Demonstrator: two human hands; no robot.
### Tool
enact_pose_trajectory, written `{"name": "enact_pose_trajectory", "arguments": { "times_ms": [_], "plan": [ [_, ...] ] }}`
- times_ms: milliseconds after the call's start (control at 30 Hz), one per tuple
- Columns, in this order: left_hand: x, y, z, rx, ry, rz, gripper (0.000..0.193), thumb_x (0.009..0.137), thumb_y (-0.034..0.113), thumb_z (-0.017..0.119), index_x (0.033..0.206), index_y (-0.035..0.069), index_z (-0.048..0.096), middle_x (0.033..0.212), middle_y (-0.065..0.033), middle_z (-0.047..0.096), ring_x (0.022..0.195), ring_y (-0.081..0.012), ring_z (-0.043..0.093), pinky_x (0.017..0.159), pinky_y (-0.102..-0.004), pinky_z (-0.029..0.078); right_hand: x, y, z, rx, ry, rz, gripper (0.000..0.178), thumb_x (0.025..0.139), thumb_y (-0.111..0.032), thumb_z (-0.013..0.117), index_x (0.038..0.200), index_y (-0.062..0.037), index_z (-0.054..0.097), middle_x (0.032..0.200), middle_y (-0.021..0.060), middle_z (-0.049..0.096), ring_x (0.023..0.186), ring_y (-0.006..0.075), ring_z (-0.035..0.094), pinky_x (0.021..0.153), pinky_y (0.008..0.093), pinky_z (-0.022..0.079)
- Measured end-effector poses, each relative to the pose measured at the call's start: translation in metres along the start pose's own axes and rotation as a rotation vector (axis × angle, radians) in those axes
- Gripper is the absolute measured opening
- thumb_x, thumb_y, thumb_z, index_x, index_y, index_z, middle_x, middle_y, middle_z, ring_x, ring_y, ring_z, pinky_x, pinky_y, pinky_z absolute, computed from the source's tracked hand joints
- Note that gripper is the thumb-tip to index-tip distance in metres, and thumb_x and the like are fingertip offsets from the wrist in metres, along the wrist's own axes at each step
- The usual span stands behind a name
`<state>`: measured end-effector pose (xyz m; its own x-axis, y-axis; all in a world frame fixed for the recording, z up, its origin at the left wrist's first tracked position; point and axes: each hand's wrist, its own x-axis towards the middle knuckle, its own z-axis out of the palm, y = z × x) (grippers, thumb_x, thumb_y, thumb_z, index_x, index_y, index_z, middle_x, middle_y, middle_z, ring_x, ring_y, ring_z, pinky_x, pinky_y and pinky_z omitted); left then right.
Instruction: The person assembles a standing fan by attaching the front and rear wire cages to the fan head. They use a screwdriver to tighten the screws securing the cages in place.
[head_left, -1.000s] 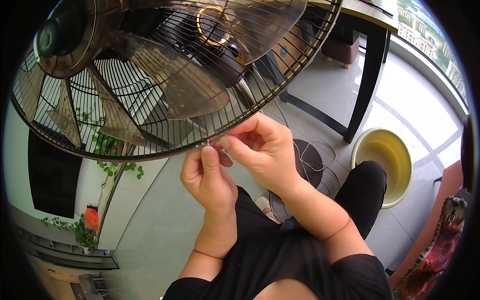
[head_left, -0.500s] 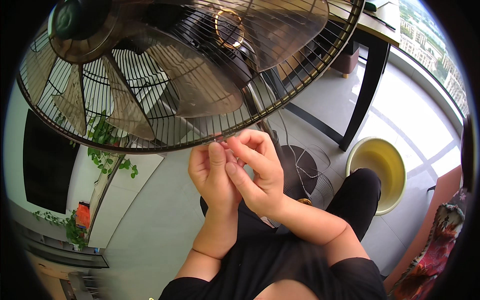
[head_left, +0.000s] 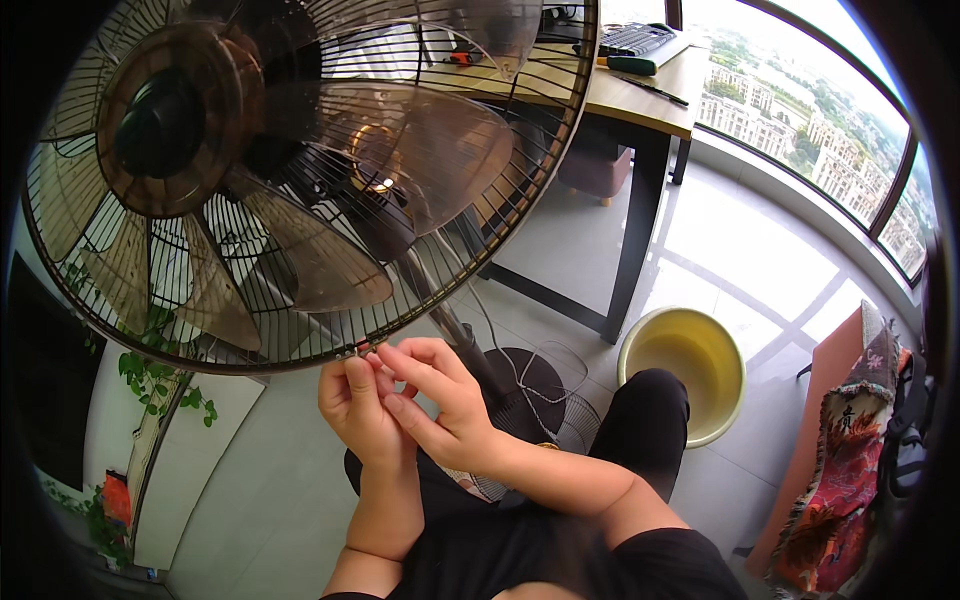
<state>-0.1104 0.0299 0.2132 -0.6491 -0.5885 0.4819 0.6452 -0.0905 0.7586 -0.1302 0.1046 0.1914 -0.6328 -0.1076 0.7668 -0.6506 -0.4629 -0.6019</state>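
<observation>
Black trousers fill the near edge; above them the left hand (head_left: pixel 358 415) and right hand (head_left: pixel 440 405) meet, fingertips pinched on a small clip (head_left: pixel 352 352) at the fan cage's (head_left: pixel 480 250) lower rim. Beyond stand a yellow bucket (head_left: pixel 683 372) and a desk (head_left: pixel 640 100).
</observation>
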Motion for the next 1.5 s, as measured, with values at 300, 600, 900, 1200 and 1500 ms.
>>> {"name": "enact_pose_trajectory", "arguments": {
  "times_ms": [300,600,900,1200,1500],
  "plan": [
    [0.0,-0.001,-0.007,-0.023,-0.041,0.034,0.01,0.087,0.012,0.051,0.079,0.006,0.051,0.078,-0.0022,0.056,0.054,-0.0046,0.037,0.049,-0.0174,0.03,0.036,-0.005,-0.086,-0.348,0.08,-0.033,0.027,0.073,0.005,0.057,0.099,-0.0027,0.058,0.091,0.0087,0.053,0.071,0.0127,0.054,0.057,0.0211,0.045],
    [0.001,-0.008,-0.011,0.008,-0.005,0.084,0.015,0.083,0.014,0.057,0.075,0.003,0.051,0.076,-0.0061,0.056,0.053,-0.0068,0.039,0.047,-0.0192,0.032,0.195,-0.007,-0.208,-0.853,0.157,-0.024,0.013,0.077,-0.008,0.055,0.085,-0.003,0.064,0.081,0.0114,0.061,0.069,0.0182,0.058,0.062,0.0272,0.047],
    [0.002,-0.001,-0.019,0.092,-0.05,0.118,0.015,0.079,0.013,0.06,0.078,-0.001,0.052,0.08,-0.0088,0.054,0.052,-0.0094,0.042,0.042,-0.0191,0.034,0.347,0.062,-0.332,-1.746,-0.234,0.424,0.023,0.077,-0.009,0.044,0.092,-0.0045,0.062,0.102,0.0159,0.058,0.099,0.0319,0.053,0.084,0.0371,0.043],
    [0.003,0.007,-0.017,0.143,-0.077,0.067,0.02,0.081,0.023,0.061,0.085,0.004,0.054,0.074,-0.0014,0.055,0.051,-0.0058,0.04,0.044,-0.0187,0.03,0.353,0.059,-0.309,-2.079,0.101,0.327,0.01,0.073,-0.011,0.058,0.08,-0.012,0.066,0.089,0.0064,0.063,0.083,0.0202,0.06,0.069,0.026,0.048],
    [0.0,0.0,-0.023,0.174,0.016,0.104,0.019,0.081,0.023,0.06,0.083,0.005,0.053,0.072,-0.0009,0.053,0.049,-0.0055,0.037,0.043,-0.0178,0.028,0.36,0.074,-0.3,-2.172,0.122,0.177,0.015,0.072,-0.023,0.062,0.084,-0.0143,0.065,0.088,0.002,0.061,0.084,0.0172,0.059,0.069,0.0265,0.048]
  ]
}}
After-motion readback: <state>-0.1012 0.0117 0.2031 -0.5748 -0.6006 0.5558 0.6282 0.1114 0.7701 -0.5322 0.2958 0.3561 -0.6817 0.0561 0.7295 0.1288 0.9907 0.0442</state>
